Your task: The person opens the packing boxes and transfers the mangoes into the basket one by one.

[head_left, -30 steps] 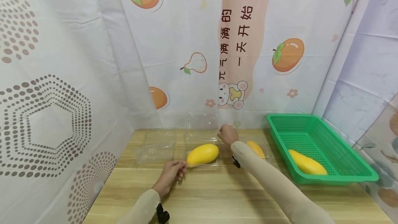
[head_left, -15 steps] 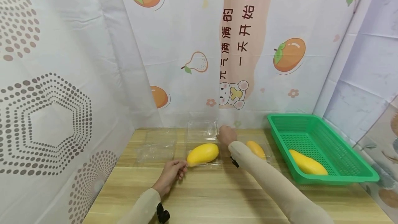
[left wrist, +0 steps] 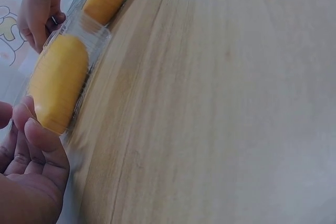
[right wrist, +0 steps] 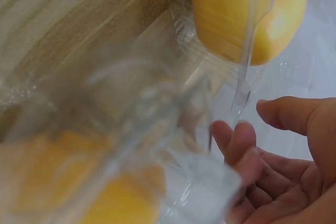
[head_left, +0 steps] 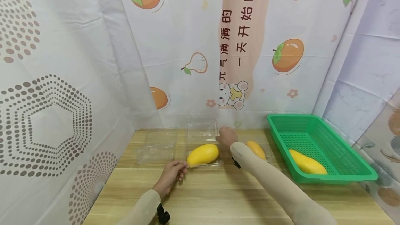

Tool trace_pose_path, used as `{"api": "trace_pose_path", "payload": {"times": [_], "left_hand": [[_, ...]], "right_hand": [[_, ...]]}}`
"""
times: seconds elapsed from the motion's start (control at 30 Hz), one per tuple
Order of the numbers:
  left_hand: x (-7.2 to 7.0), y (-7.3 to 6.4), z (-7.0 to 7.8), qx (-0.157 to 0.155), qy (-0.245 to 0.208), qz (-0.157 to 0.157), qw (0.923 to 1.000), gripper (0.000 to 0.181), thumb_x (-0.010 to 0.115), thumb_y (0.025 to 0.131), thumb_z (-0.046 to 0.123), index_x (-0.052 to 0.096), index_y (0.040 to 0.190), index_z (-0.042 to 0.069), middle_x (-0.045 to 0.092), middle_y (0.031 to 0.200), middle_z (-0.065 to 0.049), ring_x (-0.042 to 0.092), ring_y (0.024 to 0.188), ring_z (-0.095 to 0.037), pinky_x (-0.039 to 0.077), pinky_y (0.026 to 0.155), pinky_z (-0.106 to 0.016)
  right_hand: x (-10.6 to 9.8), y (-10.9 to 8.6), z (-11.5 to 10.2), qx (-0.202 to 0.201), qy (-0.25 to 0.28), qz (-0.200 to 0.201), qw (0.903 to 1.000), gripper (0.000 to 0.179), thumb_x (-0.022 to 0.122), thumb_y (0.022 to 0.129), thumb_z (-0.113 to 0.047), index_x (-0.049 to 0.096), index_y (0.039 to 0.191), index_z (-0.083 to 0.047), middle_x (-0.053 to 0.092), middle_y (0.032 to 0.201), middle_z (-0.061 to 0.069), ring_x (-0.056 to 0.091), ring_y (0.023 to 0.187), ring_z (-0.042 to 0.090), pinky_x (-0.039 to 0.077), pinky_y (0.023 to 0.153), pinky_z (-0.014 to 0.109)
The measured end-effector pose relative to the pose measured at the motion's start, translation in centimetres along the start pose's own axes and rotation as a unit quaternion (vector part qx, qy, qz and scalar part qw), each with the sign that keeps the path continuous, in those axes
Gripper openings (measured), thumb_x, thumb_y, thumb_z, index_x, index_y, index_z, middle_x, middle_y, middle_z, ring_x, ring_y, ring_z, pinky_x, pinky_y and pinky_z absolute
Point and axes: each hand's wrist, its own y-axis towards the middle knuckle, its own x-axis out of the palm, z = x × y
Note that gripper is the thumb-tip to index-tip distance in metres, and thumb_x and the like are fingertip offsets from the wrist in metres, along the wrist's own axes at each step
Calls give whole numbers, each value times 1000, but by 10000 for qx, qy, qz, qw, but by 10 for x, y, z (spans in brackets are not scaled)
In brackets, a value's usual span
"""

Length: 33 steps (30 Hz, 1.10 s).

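Observation:
A yellow mango (head_left: 203, 155) lies in a clear plastic clamshell box (head_left: 215, 165) whose lid (head_left: 202, 130) stands raised behind it. My left hand (head_left: 173, 175) pinches the box's left end, fingertips close to the mango's tip; the left wrist view shows the left hand (left wrist: 34, 166) there too. At the lid's right edge is my right hand (head_left: 227, 137). In the right wrist view the lid's edge (right wrist: 245, 72) comes down between thumb and curled fingers of the right hand (right wrist: 283, 166), beside the mango (right wrist: 226, 19).
Left of it stands another clear box (head_left: 156, 152) with its lid up. A box with an orange-yellow mango (head_left: 256, 149) lies right, partly behind my right forearm. A green basket (head_left: 339, 179) with a yellow fruit (head_left: 307, 162) stands at the right. Curtains border the wooden table (head_left: 200, 197).
The lid's top edge has come down from its taller upright stance, and my right hand has shifted slightly left with it. My left hand has stayed at the box's left end.

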Motion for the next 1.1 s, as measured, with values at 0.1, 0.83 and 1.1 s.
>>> {"api": "trace_pose_path", "payload": {"times": [0.1, 0.83, 1.1], "left_hand": [[0, 0, 1, 25, 11, 1, 10000, 37, 63, 103, 26, 68, 107, -11, 66, 82, -6, 52, 65, -10, 48, 57, -21], [-1, 1, 1, -39, 77, 48, 10000, 34, 63, 103, 24, 69, 106, -10, 67, 84, -6, 52, 66, -10, 47, 58, -21], [-2, 2, 1, -60, 48, -32, 10000, 33, 63, 103, 23, 69, 106, -9, 67, 83, -6, 52, 66, -10, 47, 58, -21]], "right_hand": [[-4, -3, 2, -170, 237, 2, 9996, 20, 77, 90, -18, 72, 91, 1, 72, 86, 12, 69, 80, 29, 58, 74, 43], [-16, -24, 2, -3024, -3, -1318, 9440, 54, 88, 84, -29, 68, 128, -5, 68, 126, 9, 61, 113, 29, 49, 100, 44], [-11, -28, -11, -3150, -453, -1220, 9401, 59, 90, 79, -28, 67, 129, -5, 66, 124, 10, 61, 112, 29, 50, 99, 44]]}}
